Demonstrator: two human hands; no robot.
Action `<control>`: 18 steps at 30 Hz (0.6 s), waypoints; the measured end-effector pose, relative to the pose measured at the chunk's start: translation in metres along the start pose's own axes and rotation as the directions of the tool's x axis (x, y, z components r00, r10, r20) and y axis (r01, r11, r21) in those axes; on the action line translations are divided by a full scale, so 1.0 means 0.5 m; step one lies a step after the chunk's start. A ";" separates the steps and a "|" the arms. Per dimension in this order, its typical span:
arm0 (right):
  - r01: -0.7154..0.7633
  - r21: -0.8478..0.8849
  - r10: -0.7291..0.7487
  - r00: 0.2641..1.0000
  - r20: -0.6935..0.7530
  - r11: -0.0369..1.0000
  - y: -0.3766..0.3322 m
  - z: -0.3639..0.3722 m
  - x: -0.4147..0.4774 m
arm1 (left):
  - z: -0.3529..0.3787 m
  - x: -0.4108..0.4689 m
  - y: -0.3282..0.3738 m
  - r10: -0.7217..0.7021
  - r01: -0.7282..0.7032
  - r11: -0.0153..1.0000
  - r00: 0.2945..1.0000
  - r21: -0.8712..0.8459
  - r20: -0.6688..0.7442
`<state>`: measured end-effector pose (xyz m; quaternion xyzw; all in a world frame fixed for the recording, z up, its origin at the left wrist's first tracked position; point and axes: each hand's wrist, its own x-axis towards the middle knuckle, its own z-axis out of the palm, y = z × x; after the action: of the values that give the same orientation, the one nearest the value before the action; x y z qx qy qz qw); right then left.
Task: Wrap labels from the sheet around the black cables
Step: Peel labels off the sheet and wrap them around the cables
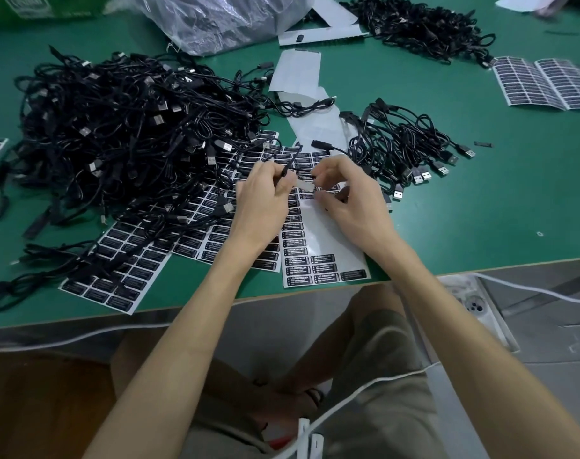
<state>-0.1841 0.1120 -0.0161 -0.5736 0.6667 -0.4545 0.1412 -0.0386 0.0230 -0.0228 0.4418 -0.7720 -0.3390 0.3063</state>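
Observation:
My left hand (265,197) pinches a thin black cable (287,168) above the label sheets. My right hand (348,197) pinches a small label (305,186), pale side up, between thumb and fingers right beside the cable. Under both hands lies a partly used label sheet (318,260) with black labels left along its near end. More full label sheets (126,263) spread to the left. A big heap of black cables (116,134) fills the left of the table, and a smaller bundle of cables (404,144) with USB plugs lies to the right.
The green table (480,210) ends in an edge just below the sheets. Empty white backing strips (298,74) lie behind the hands. A clear plastic bag (222,18) sits at the back, another cable pile (417,24) at back right, and further label sheets (543,82) at far right.

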 end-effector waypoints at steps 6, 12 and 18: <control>0.033 -0.043 -0.032 0.999 0.028 0.999 0.004 0.005 0.003 | 0.001 -0.001 -0.001 0.011 -0.011 1.000 1.000 0.026 0.010; 0.038 -0.032 -0.038 0.999 0.010 0.999 -0.001 0.007 -0.001 | 0.003 -0.001 -0.002 0.022 -0.024 0.998 0.999 0.064 0.027; -0.096 0.124 0.108 0.989 -0.098 0.988 -0.001 -0.005 0.003 | -0.001 -0.005 0.006 0.063 -0.063 0.998 0.998 -0.022 -0.010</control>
<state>-0.1861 0.1118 -0.0139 -0.5047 0.6735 -0.5150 0.1629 -0.0384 0.0264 -0.0204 0.4156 -0.7803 -0.3355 0.3254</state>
